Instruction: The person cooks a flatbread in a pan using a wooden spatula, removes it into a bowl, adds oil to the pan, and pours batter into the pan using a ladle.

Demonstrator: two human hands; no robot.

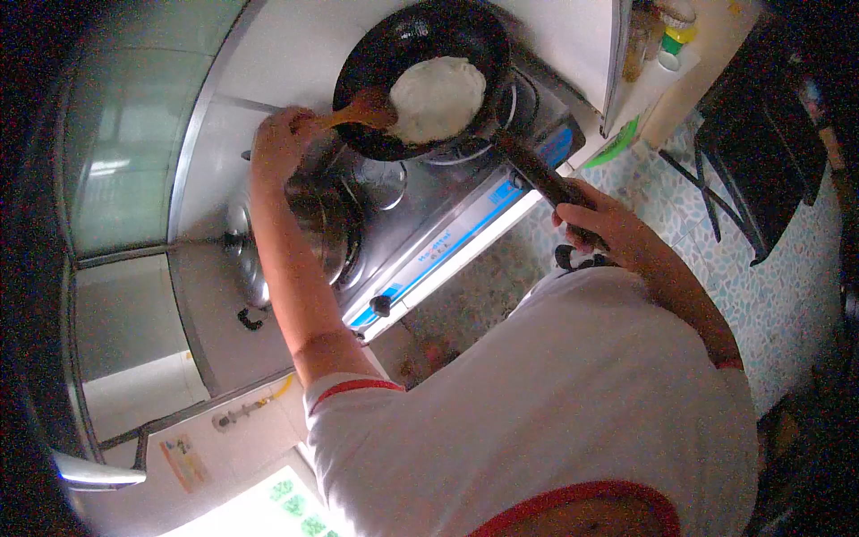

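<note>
My left hand (284, 141) is closed around a wooden spatula (365, 109), its blade at the left edge of a pale, round pancake (438, 98). The pancake lies flat in a black wok (376, 54), towards its right side. My right hand (591, 215) grips the long dark handle (534, 167) of the wok. Above the gas stove (429, 224), the wok is tilted; how it rests on the burner is hidden. Under my left forearm stands a shiny metal pot (318, 224), partly covered by the arm.
A black knob (381, 306) sits on the stove's front panel. To the right, a black folding chair (761, 134) stands on the patterned floor (707, 268). Jars and a small cup (668, 61) fill a shelf at the upper right. A glass panel (134, 161) borders the left side.
</note>
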